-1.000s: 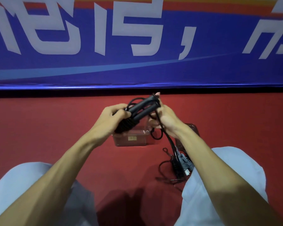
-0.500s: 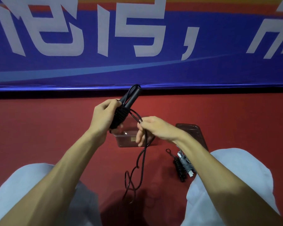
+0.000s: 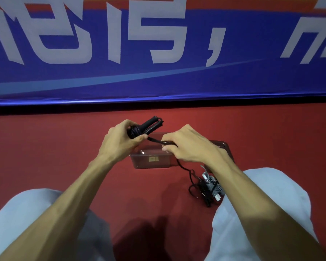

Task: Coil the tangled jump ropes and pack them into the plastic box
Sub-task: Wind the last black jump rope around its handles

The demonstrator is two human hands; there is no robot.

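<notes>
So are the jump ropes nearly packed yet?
Not yet. The grey rope by the right knee looks wound already. The left hand grips the black rope's handles with some coils on, and the right hand pinches its loose cord. Nothing shows in the plastic box, so packing is left.

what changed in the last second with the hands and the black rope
The right hand left the tips of the black handles, slid to the cord and now pinches it taut beside the left hand. The slack loop hanging half a second ago is mostly wound round the handles. Unchanged: the left hand grips the handles; the plastic box and the bundled ropes lie on the floor.
</notes>
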